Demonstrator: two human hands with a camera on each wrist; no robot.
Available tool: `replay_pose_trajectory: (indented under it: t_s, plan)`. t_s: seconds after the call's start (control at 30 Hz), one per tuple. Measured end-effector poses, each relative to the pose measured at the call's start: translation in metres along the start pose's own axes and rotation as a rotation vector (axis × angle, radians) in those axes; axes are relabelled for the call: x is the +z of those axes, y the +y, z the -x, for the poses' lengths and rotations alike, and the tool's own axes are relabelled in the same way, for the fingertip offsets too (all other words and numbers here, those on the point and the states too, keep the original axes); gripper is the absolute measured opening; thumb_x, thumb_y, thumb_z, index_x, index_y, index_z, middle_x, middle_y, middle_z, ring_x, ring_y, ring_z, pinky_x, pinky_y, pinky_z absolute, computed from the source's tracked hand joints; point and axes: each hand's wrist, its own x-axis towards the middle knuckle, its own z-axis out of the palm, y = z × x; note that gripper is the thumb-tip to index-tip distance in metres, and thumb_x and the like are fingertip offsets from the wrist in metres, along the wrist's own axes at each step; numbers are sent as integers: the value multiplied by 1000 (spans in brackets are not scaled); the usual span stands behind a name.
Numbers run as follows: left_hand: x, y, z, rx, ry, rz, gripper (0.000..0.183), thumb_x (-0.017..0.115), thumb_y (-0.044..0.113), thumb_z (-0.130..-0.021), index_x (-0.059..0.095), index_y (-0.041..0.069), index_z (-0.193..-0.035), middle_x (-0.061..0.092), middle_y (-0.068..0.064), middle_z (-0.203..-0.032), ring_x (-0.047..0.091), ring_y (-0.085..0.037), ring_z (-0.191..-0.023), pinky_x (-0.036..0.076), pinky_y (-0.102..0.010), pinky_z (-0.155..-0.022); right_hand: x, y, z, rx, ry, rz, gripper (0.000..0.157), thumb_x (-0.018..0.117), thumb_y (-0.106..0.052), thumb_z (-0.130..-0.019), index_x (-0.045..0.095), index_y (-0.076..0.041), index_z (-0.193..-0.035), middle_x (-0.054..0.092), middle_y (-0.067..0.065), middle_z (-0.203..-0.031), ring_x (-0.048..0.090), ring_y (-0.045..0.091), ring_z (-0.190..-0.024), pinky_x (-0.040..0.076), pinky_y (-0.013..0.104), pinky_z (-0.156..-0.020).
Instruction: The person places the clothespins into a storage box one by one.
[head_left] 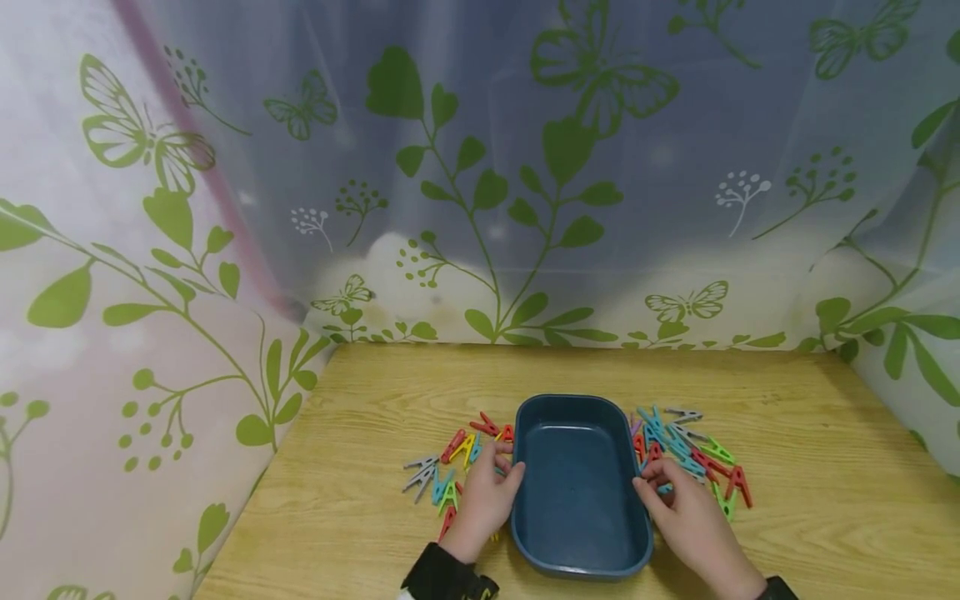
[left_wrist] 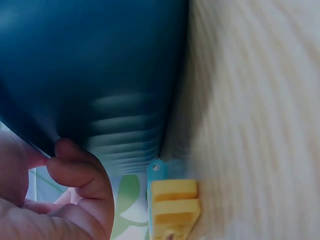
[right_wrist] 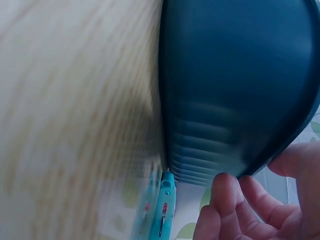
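A dark blue plastic basin [head_left: 573,487], roughly rectangular with rounded corners, stands on the wooden table with nothing inside it. My left hand [head_left: 486,496] pinches its left rim, thumb on top and curled fingers against the outer wall, as the left wrist view also shows. On the opposite side my right hand [head_left: 686,508] holds the right rim between thumb and fingers. Coloured clothespins lie in loose groups on both sides, such as a red clothespin [head_left: 738,485] at the right and a grey clothespin [head_left: 422,477] at the left. Some are partly hidden behind the hands.
The wood-grain table [head_left: 360,392] reaches back to a hanging curtain [head_left: 480,167] printed with green leaves and butterflies. A similar patterned sheet [head_left: 135,333] borders the left side. In the left wrist view a yellow clothespin [left_wrist: 175,205] lies close to the basin's wall.
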Motion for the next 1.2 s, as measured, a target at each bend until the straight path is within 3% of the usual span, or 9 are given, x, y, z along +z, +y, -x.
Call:
replay_pose_trajectory:
  t_s: [0.37, 0.67, 0.97, 1.2]
  plan:
    - [-2, -6, 0, -22, -2, 49, 28, 64, 16, -102, 55, 3, -126, 51, -3, -88, 48, -15, -66, 40, -25, -58, 3, 2, -1, -10, -6, 1, 19, 66, -28, -101, 65, -10, -107, 67, 2, -94, 56, 12, -72, 45, 28, -65]
    - [-2, -8, 1, -44, -24, 149, 29, 63, 16, -103, 53, 2, -127, 51, -3, -87, 49, -14, -65, 41, -25, -60, -2, 2, -4, -2, -3, -10, 23, 64, -30, -103, 64, -7, -110, 68, 3, -93, 55, 13, -68, 44, 27, -62]
    - [-1, -12, 1, -75, -61, 253, 33, 59, 19, -105, 49, 2, -131, 49, -2, -89, 50, -14, -70, 39, -24, -65, -25, 5, -12, -64, 69, 67, 22, 65, -27, -103, 66, -6, -107, 69, 3, -93, 58, 12, -71, 43, 28, -59]
    - [1, -12, -1, -72, -61, 305, 32, 59, 15, -105, 48, 0, -130, 47, -1, -87, 49, -15, -78, 38, -25, -71, -44, 2, -23, -115, 104, 127, 21, 62, -25, -103, 65, -4, -105, 69, 4, -88, 52, 14, -65, 38, 29, -54]
